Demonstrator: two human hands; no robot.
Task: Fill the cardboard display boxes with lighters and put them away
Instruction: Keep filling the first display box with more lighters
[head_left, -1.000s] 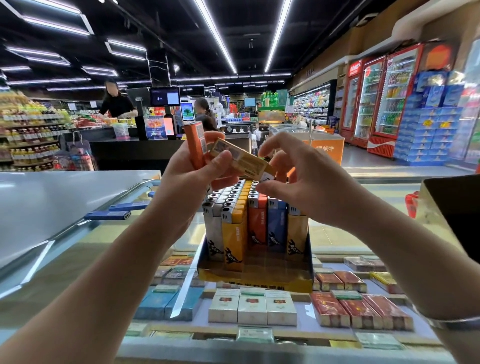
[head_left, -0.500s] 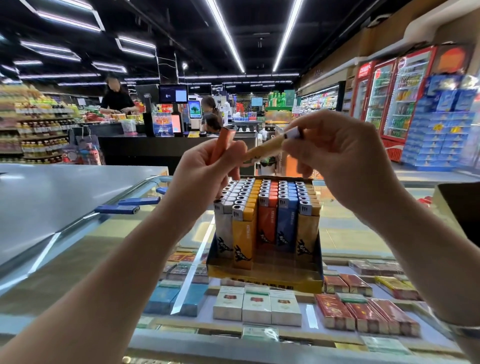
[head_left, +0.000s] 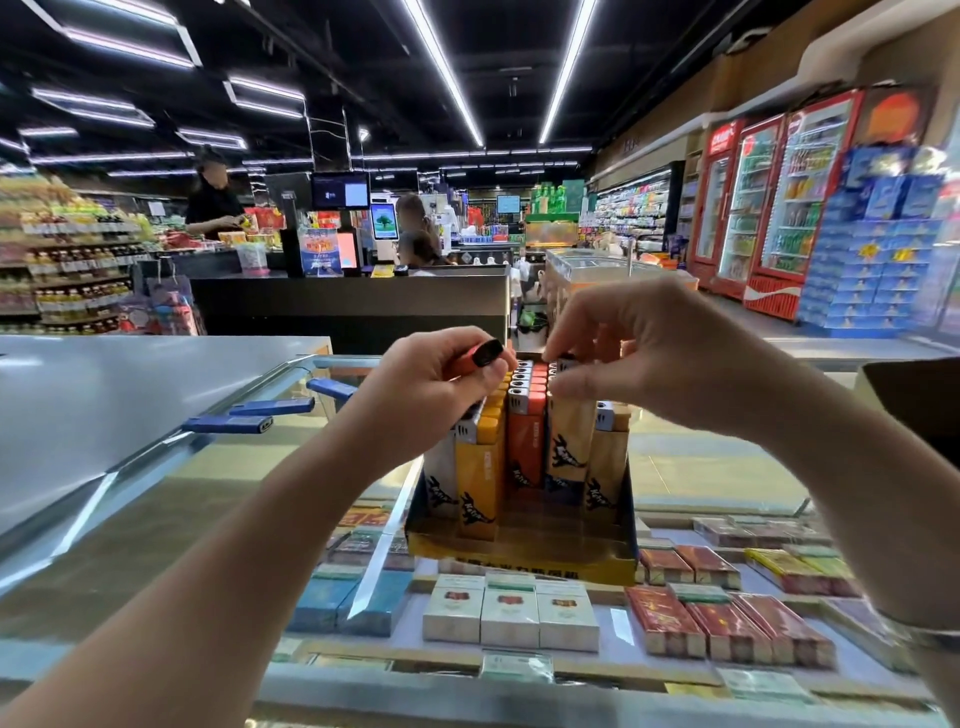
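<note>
A yellow cardboard display box (head_left: 524, 564) stands on the glass counter, packed with rows of upright lighters in white, yellow, orange and tan. My left hand (head_left: 431, 395) grips an orange lighter (head_left: 480, 356) just above the box's left rows. My right hand (head_left: 639, 358) pinches the top of a tan lighter (head_left: 569, 441) that stands partly down in the front of the fourth row, where blue lighters sat. Three blue lighters (head_left: 249, 415) lie loose on the counter to the left.
The glass counter (head_left: 208, 493) covers trays of cigarette packs (head_left: 511, 613). A grey counter top (head_left: 104, 395) lies to the left, and a dark box corner (head_left: 914, 400) juts in at the right. Checkout desks, people and drink fridges stand behind.
My right hand took the tan lighter from my left hand, swung it up, then lowered it into the box. My left hand kept the orange lighter and dropped toward the box.
</note>
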